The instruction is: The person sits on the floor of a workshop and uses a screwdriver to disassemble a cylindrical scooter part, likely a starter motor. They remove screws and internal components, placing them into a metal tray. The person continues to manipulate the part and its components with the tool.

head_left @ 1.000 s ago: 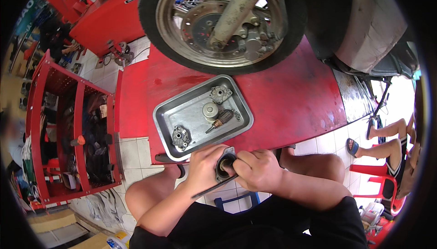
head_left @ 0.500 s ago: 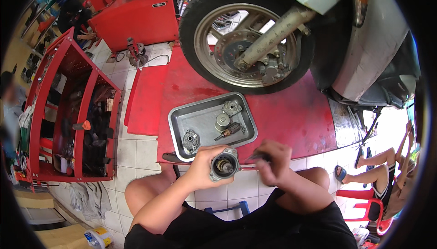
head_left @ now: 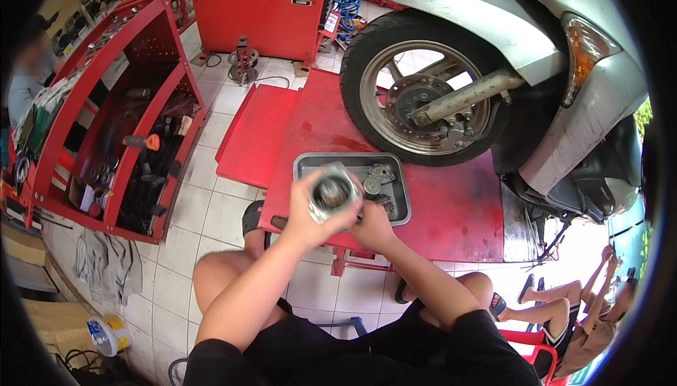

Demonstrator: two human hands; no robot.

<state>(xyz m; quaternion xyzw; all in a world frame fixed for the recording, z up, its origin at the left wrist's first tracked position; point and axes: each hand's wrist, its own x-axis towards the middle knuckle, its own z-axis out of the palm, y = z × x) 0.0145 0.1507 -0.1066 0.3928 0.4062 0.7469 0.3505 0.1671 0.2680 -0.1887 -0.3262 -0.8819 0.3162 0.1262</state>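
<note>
Gripping a round, hollow, silvery metal housing (head_left: 332,192) in the curled left hand (head_left: 309,222), partly hiding a shallow grey metal tray (head_left: 352,155); curling the right hand (head_left: 372,227) just beside, with any hold impossible to tell. Best steadied from below, open end level.

"Where does my feed look out from?"
"The wearer's head. I'm on the left of two fisheyes worn side by side, with the black shorts (head_left: 352,354) along the lower edge."
"And which way am I facing?"
"Down and forward, across the left hand (head_left: 308,222) and right hand (head_left: 371,229) near the middle, up to the wheel (head_left: 416,97)."
"How near?"
"Near the hands, well apart from the red cabinet (head_left: 257,23) beyond; my view is so wide that the red shelf rack (head_left: 132,180) bows toward the dark rim."
</note>
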